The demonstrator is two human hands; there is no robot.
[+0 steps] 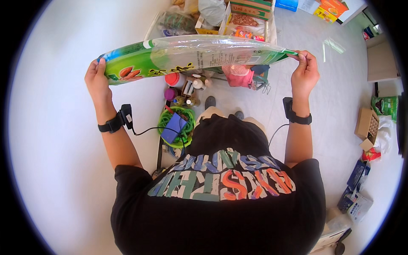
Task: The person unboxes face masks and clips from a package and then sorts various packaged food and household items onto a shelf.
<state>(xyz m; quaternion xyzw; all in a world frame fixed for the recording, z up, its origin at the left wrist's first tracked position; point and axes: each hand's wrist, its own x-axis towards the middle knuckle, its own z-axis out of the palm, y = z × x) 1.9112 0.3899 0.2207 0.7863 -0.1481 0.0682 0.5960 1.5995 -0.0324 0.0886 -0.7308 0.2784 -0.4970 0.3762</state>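
Observation:
Stretched between both hands is a large plastic packaging bag (178, 60), green at its left part and clear with printed writing towards the right. It looks flat, with a picture of brown nuts or beans near its left end. My left hand (98, 76) pinches the left end, thumb on the near face. My right hand (303, 71) grips the narrow green corner at the right end. The bag is held up in the air, spread wide and sagging slightly. What its far face looks like is hidden. Each wrist wears a black strap with a small device and a cable.
Behind the bag stand cardboard boxes (250, 9) and plastic-wrapped goods. A pink cloth (237, 76) hangs below it. Bottles and jars (188, 92) and a green basket (177, 143) stand by the left wall. An open carton (365, 126) and other packages line the right wall.

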